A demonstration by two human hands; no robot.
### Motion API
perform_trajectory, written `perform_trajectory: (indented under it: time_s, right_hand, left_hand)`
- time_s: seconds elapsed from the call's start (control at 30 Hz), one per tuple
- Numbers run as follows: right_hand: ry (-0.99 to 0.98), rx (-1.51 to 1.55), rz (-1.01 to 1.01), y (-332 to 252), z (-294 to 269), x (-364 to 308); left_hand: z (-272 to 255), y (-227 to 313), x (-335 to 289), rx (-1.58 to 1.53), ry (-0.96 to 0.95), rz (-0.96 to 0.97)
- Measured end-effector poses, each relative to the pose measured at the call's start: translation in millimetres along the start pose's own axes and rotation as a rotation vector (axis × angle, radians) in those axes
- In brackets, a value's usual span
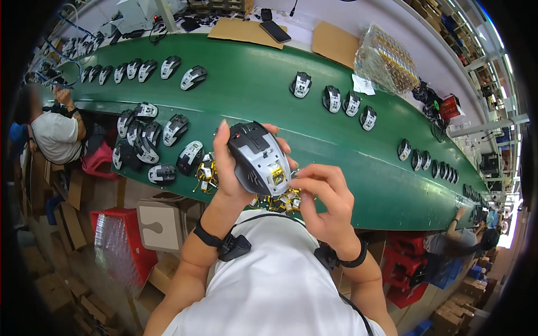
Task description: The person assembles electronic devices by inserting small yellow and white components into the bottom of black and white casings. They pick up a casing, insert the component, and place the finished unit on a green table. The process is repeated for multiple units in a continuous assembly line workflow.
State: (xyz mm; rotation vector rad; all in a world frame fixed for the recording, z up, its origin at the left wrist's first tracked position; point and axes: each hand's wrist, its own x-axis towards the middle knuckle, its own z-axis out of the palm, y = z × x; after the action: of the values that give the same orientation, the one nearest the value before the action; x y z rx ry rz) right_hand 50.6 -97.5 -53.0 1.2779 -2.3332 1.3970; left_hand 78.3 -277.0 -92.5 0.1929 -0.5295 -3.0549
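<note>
A half-built computer mouse (259, 151), black with a grey inner shell, rests in my left hand (227, 173), whose fingers wrap round its sides. Near its lower end a small yellow part with wires shows in an opening of the shell. My right hand (328, 199) is at that end, thumb and forefinger pinched close to the opening; what they hold, if anything, is too small to make out. Below the mouse, at the bench's near edge, lies a pile of small yellow wired parts (286, 201). More such parts (207, 173) lie left of my left wrist.
Several similar mice (175, 129) cluster on the green bench (336, 151) at left. Others stand in rows along the far side (301, 85) and to the right. A phone (275, 32) lies on cardboard at the back. Co-workers sit at left (59, 131) and far right (454, 241).
</note>
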Motion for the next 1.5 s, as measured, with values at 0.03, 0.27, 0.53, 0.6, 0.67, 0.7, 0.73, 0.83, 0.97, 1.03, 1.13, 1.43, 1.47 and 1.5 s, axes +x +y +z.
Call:
perform_trajectory:
  time_s: [0.03,0.27,0.53,0.6,0.67,0.7,0.73,0.83,0.97,1.03,1.13,1.43,1.47,1.5]
  right_hand:
    - [-0.024,-0.009,-0.013,2.1,-2.3,-2.5]
    - [-0.077,0.268,0.232,5.5,13.7,11.0]
    - [0.498,0.062,0.789,255.1,0.5,-61.4]
    - [0.702,-0.398,0.85,354.5,-40.8,-111.4]
    - [0.691,-0.502,1.08,403.7,-75.1,-120.2]
    - [0.491,-0.664,1.212,411.7,-80.6,-117.9]
    - [0.276,-0.823,1.327,423.5,-88.1,-110.7]
    - [0.333,-1.067,1.047,450.6,-82.9,-73.5]
    - [0.022,-0.859,1.059,471.9,-62.9,-28.8]
    - [0.137,-0.924,1.057,472.5,-51.9,-28.8]
    - [0.254,-0.967,0.945,460.1,-39.2,-41.8]
    - [-0.198,0.242,0.509,151.7,94.0,-20.7]
    - [-0.284,0.239,0.417,136.0,104.5,-20.2]
    - [-0.312,0.385,0.422,136.6,107.0,-19.3]
  left_hand:
    - [-1.2,0.5,-1.8,-0.003,-0.016,0.029]
    - [-20.3,-26.9,2.9,0.433,-0.001,0.296]
    - [-68.8,-17.0,22.9,1.143,-0.008,0.057]
    - [-74.8,-7.0,22.6,1.09,0.072,-0.114]
    - [-94.5,-3.2,13.5,1.112,0.194,-0.158]
    - [-98.7,0.6,11.2,1.144,0.213,-0.185]
    - [-101.0,4.4,10.7,1.175,0.232,-0.211]
    - [-105.9,21.9,1.2,1.236,0.322,-0.236]
    - [-102.5,25.3,16.3,1.201,0.391,-0.219]
    - [-83.2,25.5,26.5,1.231,0.337,-0.189]
    - [-82.0,26.6,29.3,1.206,0.315,-0.077]
    - [-132.5,-13.6,8.4,0.791,0.361,-0.297]
    - [-138.1,-21.2,8.4,0.681,0.347,-0.343]
    - [-146.8,-24.7,8.4,0.555,0.324,-0.277]
